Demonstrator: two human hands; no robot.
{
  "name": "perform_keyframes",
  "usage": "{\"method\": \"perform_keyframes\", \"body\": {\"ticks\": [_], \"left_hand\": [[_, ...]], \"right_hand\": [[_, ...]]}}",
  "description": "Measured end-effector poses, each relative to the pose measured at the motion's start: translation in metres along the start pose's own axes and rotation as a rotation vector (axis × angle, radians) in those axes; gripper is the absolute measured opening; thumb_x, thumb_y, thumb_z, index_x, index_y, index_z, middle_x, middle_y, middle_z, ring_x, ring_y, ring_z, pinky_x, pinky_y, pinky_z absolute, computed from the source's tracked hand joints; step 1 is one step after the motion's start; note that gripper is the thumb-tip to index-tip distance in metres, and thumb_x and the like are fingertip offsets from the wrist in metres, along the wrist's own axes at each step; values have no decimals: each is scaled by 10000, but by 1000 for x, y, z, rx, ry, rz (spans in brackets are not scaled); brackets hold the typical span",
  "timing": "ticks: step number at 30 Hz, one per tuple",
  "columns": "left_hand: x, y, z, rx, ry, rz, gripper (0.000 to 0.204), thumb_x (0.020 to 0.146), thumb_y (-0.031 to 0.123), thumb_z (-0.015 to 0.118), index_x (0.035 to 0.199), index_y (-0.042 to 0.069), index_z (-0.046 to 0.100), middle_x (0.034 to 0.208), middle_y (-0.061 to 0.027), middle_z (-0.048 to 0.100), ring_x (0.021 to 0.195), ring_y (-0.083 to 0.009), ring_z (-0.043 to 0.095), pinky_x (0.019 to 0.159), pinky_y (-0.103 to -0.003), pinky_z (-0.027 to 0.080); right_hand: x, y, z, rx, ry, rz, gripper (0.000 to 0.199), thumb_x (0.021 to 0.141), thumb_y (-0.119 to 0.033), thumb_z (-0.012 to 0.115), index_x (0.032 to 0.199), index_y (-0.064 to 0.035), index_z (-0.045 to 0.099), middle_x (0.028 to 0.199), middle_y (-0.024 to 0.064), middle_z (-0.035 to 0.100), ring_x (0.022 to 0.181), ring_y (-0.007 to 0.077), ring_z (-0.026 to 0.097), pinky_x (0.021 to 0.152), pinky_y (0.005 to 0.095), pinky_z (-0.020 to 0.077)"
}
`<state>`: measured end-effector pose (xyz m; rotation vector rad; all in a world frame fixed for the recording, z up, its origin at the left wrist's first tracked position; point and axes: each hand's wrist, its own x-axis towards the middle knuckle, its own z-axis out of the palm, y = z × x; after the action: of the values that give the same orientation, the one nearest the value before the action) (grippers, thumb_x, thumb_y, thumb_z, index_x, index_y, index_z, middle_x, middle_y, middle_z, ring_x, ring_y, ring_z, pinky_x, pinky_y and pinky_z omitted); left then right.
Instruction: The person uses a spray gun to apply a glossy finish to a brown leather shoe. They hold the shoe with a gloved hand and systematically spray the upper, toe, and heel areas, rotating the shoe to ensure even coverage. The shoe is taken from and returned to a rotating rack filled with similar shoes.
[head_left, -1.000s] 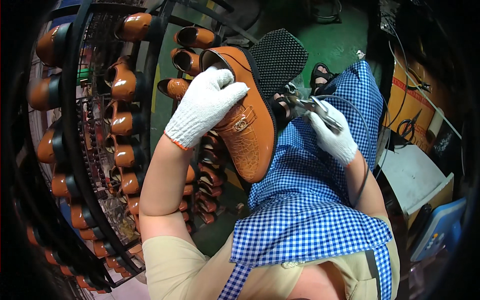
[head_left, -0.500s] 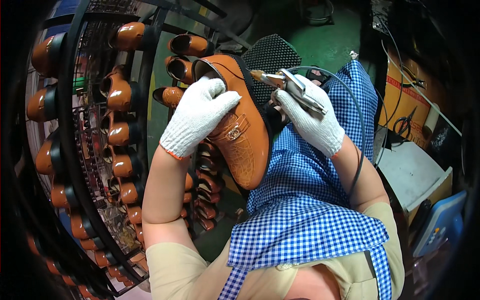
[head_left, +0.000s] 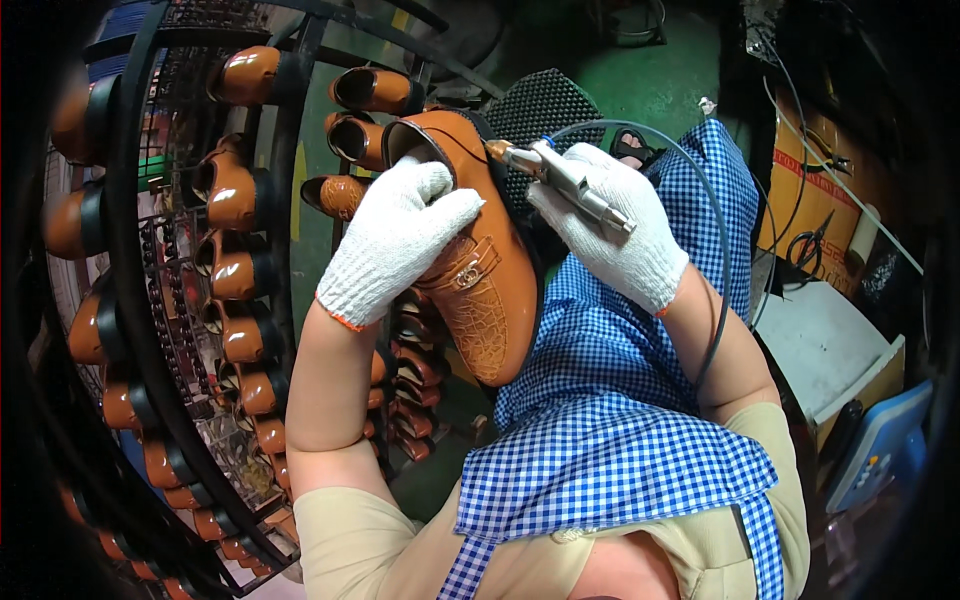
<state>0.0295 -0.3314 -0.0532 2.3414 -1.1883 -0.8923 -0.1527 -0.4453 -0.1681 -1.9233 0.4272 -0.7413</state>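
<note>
A brown leather loafer with a metal buckle, a crackled toe panel and a dark sole is held over my lap, toe toward me. My gloved left hand grips it at the opening, fingers inside and thumb over the upper. In my gloved right hand is a metal spray gun with a brownish nozzle and a thin hose. Its nozzle points at the shoe's heel-side edge, very near it; whether it touches I cannot tell. The fingers under the gun are partly hidden.
Left of me a dark metal rack carries rows of similar brown shoes. A black textured mat lies beyond the shoe. To the right are a cardboard box, scissors, pliers and a blue-and-white object. The grey hose loops past my right forearm.
The spray gun has turned slightly and shifted left along the shoe's heel-side edge with my right hand. The loafer has tilted a little in my left hand. The rack's shoes appear slightly shifted.
</note>
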Motion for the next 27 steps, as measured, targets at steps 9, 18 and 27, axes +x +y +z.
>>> {"method": "perform_keyframes", "body": {"ticks": [9, 18, 27], "left_hand": [[1, -5, -2, 30, -3, 69, 340, 917, 241, 710, 836, -72, 603, 856, -153, 542, 780, -240, 567, 741, -389, 484], [4, -6, -2, 91, -13, 30, 234, 959, 164, 714, 837, -24, 645, 855, -5, 553, 756, -70, 540, 670, -263, 454], [5, -3, 1, -6, 3, -49, 216, 958, 155, 718, 820, 17, 627, 814, 23, 562, 740, -52, 519, 659, -246, 443]], "right_hand": [[-21, -4, 3, -49, 22, -102, 104, 928, -118, 756, 1002, -49, 731, 827, 105, 634, 708, 270, 657, 621, 354, 538], [-31, -5, 2, -125, 2, -112, 137, 903, -176, 777, 977, -74, 723, 810, 90, 633, 702, 279, 666, 621, 358, 563], [-50, -10, -7, -107, -84, -44, 150, 879, -177, 798, 940, -70, 712, 844, 91, 632, 685, 260, 670, 617, 347, 563]]}}
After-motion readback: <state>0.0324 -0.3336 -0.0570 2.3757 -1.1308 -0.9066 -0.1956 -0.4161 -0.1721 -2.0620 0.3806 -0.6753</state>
